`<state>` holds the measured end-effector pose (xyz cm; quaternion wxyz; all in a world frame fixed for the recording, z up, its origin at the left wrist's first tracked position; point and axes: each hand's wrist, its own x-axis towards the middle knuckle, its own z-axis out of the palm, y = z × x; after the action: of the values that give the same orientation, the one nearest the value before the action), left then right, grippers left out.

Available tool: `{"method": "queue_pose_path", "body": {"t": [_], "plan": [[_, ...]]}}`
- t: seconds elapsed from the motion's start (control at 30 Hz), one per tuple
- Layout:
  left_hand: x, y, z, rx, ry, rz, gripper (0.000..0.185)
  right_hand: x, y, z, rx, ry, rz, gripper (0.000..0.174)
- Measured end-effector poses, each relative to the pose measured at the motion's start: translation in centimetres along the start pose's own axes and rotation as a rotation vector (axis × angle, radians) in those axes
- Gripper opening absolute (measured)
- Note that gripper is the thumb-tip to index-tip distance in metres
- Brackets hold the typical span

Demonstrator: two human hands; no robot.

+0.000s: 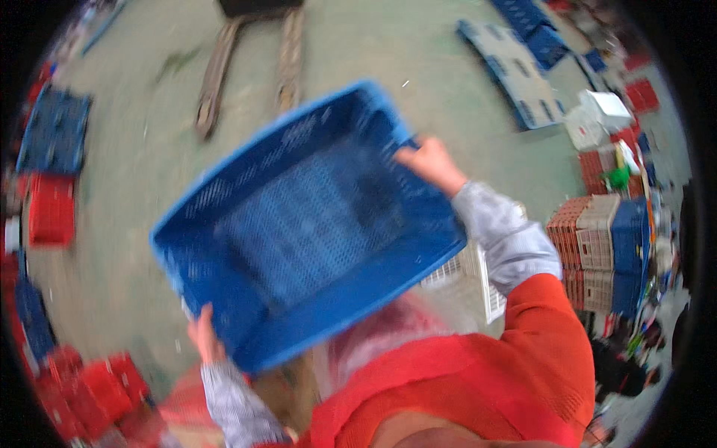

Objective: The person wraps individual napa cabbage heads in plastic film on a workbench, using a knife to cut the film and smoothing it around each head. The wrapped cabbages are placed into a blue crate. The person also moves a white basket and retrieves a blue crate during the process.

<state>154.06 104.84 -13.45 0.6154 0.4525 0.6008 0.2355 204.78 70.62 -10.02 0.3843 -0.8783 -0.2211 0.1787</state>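
A large blue plastic crate (313,218) with perforated walls and floor is held up before me, tilted so that I look into it. Nothing shows inside. On its left short side, near the lower corner, my left hand (205,336) grips the rim, thumb over the edge. My right hand (434,162) holds the rim of the opposite short side, fingers curled around it. Both hands are slightly blurred. Behind the crate, part of a white plastic basket (476,274) shows under my right arm; the rest is hidden.
Pallet-jack forks (215,84) lie on the floor ahead. A pallet (512,73) sits at the upper right, and a blue pallet (54,131) at the left. Red crates (51,210) stand left, with more red crates (101,386) lower left. Stacked crates (599,255) rise at the right.
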Motion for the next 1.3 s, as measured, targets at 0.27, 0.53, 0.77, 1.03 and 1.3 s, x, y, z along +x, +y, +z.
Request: {"method": "queue_pose_path", "body": {"t": [0.27,0.53,0.77,1.03,1.3], "plan": [[-8.2,3.6,-2.8,0.213,0.093,0.221,0.046,-7.7,-14.1,-6.1,0.172,0.073,0.063,0.037],[-14.1,-1.5,-0.1,-0.059,0.032,0.228,0.056,-6.1,-7.2,-7.7,-0.208,0.025,-0.095,0.041],[-20.1,1.8,-4.3,-0.06,0.471,0.491,0.04,-2.1,-4.9,-5.7,0.29,0.04,-0.322,0.037],[-38.1,5.7,-12.1,0.255,0.787,0.553,0.025,-3.2,-12.8,-4.2,0.573,-0.56,-0.252,0.046],[-66.0,12.6,-24.9,0.871,1.478,1.362,0.053,-36.0,-29.2,12.7,1.079,-1.575,0.24,0.026]]}}
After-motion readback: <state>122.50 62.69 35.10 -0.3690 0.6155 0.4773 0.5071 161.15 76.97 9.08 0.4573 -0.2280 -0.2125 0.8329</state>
